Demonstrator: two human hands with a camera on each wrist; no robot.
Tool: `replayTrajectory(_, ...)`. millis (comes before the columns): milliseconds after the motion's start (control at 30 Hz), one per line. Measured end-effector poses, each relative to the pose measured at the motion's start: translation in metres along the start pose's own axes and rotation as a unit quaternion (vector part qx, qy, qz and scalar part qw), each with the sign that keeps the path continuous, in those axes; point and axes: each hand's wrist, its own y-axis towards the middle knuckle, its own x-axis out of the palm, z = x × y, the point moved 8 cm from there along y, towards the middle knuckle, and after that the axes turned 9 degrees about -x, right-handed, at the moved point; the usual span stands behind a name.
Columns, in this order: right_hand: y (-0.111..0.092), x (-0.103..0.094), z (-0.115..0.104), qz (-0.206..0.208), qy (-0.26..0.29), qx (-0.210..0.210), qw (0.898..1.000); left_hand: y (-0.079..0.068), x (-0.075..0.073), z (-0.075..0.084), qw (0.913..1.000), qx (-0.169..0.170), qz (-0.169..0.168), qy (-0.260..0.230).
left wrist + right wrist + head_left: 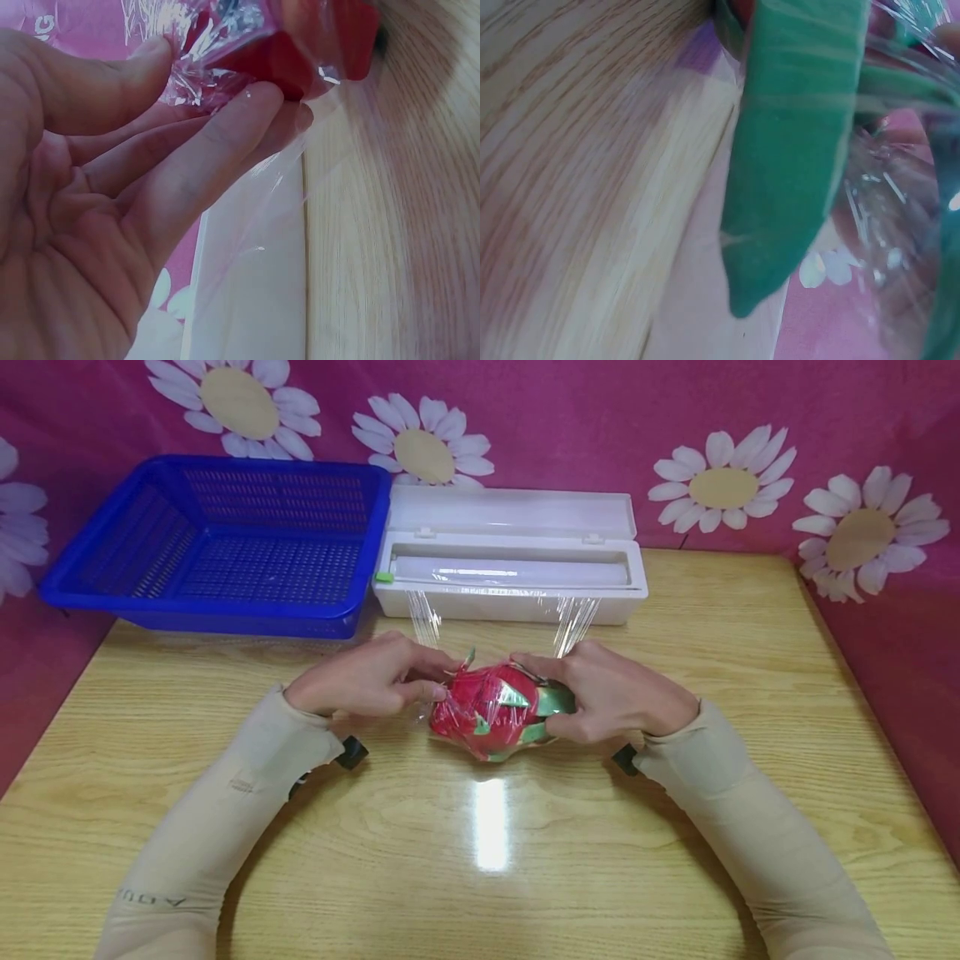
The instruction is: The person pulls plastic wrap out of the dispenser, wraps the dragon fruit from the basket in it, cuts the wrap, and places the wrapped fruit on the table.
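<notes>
Red dragon fruit (495, 703), green-scaled, shiny, film-covered

A blue basket (247, 622) stands at the upper left of the frame on a wood-grain surface (637, 868) showing glare (491, 827) at lower center, before a magenta backdrop (570, 427) of white, yellow-centered flowers (720, 487).

Left sleeve (202, 827), lower down the picture: bore dark capitals (150, 898); a U and an A seemed legible, the whole word did not.
Left sleeve, near the wrist: carried small brownish print (242, 784), too faint to read.
Pink backdrop (86, 30), left wrist view: showed sideways white letters (45, 28), one apparently a G.
</notes>
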Motion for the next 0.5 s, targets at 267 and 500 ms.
replayTrajectory(267,-0.0007,0.0028,0.0000,-0.020,0.008,0.004,1.000,-0.0010,0.0008,-0.0002,0.9999,0.006,-0.005,0.006)
replayTrajectory(500,-0.0013,0.0044,0.0008,-0.024,0.028,0.007,0.999,-0.0011,0.0014,0.0001,0.9998,0.011,-0.013,0.007)
